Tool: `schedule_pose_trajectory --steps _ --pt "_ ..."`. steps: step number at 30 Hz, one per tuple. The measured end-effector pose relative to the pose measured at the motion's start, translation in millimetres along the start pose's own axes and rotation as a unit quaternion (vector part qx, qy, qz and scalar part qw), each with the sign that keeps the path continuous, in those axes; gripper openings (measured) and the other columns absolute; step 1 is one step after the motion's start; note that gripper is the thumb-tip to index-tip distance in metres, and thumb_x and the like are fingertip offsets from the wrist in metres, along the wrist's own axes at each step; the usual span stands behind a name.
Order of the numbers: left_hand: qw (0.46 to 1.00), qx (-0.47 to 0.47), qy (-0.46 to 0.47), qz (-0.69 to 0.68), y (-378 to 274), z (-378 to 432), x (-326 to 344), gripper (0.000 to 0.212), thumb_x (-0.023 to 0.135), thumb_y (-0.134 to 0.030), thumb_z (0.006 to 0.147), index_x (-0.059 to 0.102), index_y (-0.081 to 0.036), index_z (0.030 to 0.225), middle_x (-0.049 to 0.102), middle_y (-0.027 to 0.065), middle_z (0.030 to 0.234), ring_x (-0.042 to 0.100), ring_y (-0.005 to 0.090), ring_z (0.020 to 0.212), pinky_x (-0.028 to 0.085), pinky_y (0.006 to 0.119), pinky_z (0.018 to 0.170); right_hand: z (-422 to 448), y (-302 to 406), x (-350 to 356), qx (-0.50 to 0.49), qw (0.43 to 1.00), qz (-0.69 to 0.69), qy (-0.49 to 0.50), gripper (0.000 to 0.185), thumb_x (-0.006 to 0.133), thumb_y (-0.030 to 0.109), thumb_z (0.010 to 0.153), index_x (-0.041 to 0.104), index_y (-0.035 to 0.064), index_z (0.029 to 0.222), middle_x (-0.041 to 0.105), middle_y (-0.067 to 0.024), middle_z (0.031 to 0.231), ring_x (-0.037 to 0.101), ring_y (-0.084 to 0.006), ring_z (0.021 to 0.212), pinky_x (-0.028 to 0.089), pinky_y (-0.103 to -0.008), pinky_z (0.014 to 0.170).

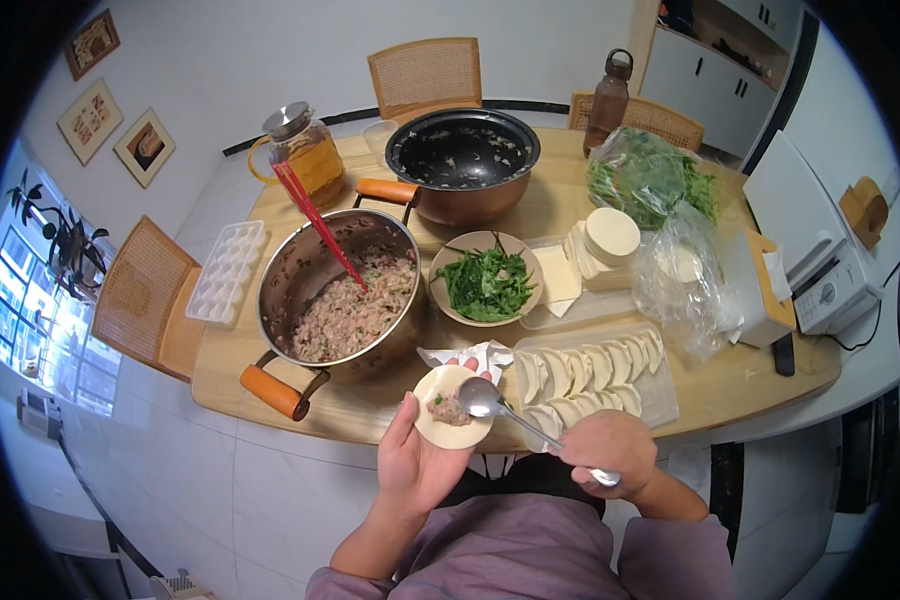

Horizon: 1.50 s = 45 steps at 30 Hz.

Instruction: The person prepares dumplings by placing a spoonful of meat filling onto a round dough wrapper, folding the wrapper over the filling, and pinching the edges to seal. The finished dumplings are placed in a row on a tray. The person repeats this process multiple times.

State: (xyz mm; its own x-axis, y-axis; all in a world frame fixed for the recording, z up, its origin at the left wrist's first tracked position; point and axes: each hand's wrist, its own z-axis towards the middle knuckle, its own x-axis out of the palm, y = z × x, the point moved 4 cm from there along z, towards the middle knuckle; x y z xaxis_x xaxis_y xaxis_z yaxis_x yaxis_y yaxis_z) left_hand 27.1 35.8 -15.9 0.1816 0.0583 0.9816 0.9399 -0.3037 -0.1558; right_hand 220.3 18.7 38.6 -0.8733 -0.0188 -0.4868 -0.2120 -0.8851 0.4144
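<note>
On the palm and fingers of my left hand (420,461) lies a round dumpling wrapper (442,436) with a lump of minced filling (446,409) at its middle. My right hand (611,454) grips the handle of a metal spoon (481,397), whose bowl touches the filling. Folded dumplings (558,370) lie in rows in a clear plastic tray (666,405) beyond my right hand. To the left, a steel pot (273,281) holds minced filling with red chopsticks (318,225) standing in it. A bowl (487,320) of chopped greens (487,285) sits near the middle, beside stacked wrappers (612,235).
A dark wok-like pot (465,199) and a glass pitcher (322,169) of amber liquid stand at the back. Bagged leafy greens (637,176), a brown bottle (607,109) and a tissue box (757,300) are at right. An egg tray (225,274) lies left; the pot's orange handle (273,391) overhangs the table edge.
</note>
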Motion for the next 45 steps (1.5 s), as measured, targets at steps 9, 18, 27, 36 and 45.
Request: schedule_pose_trajectory --steps 9,18,27,36,45 --pt "0.999 0.030 -0.018 0.018 3.3 2.4 -2.2 0.052 0.046 -0.013 0.093 0.027 0.000 0.140 0.026 0.0171 0.148 0.026 0.0306 0.137 0.018 0.044 0.115 -2.8 -7.8 11.8 0.172 0.974 0.069 -0.129 0.026 0.047 0.019 0.096 0.058 -0.0015 0.084 0.064 -0.0114 0.068 0.065 -0.0205 0.058 0.050 -0.0283 0.055" --pt "0.999 0.028 -0.017 0.033 2.6 2.2 -2.4 0.051 0.046 -0.013 0.094 0.027 -0.003 0.141 0.027 0.0151 0.148 0.027 0.0284 0.137 0.019 0.044 0.115 -16.2 -30.1 24.3 0.311 0.893 0.235 -0.226 0.030 0.043 0.018 0.098 0.058 -0.0068 0.091 0.066 -0.0153 0.071 0.066 -0.0185 0.068 0.052 -0.0273 0.066" --pt "1.000 0.022 0.000 0.000 0.5 5.1 -2.4 0.052 0.039 -0.026 0.097 0.027 -0.002 0.141 0.027 0.0156 0.148 0.026 0.0298 0.137 0.019 0.044 0.114 -24.2 -32.4 13.6 0.289 0.908 0.187 -0.237 0.031 0.043 0.020 0.098 0.056 -0.0064 0.087 0.063 -0.0149 0.072 0.064 -0.0206 0.060 0.052 -0.0292 0.059" --pt "1.000 -0.007 -0.003 -0.005 2.5 5.9 -5.5 0.054 0.035 -0.030 0.098 0.024 0.000 0.141 0.026 0.0182 0.148 0.024 0.0336 0.138 0.019 0.044 0.114 11.2 -107.3 -1.8 0.286 0.949 0.046 -0.129 0.019 0.054 0.011 0.091 0.064 -0.0049 0.095 0.068 -0.0147 0.086 0.067 -0.0205 0.079 0.053 -0.0287 0.072" --pt "1.000 0.011 -0.005 0.007 -7.9 4.5 1.6 0.056 0.033 -0.034 0.098 0.026 0.004 0.139 0.025 0.0218 0.147 0.021 0.0349 0.138 0.018 0.043 0.115 22.6 -117.7 2.2 0.167 0.964 -0.198 0.062 0.028 0.069 0.015 0.075 0.063 0.0035 0.100 0.063 -0.0141 0.098 0.059 -0.0330 0.091 0.048 -0.0404 0.077"
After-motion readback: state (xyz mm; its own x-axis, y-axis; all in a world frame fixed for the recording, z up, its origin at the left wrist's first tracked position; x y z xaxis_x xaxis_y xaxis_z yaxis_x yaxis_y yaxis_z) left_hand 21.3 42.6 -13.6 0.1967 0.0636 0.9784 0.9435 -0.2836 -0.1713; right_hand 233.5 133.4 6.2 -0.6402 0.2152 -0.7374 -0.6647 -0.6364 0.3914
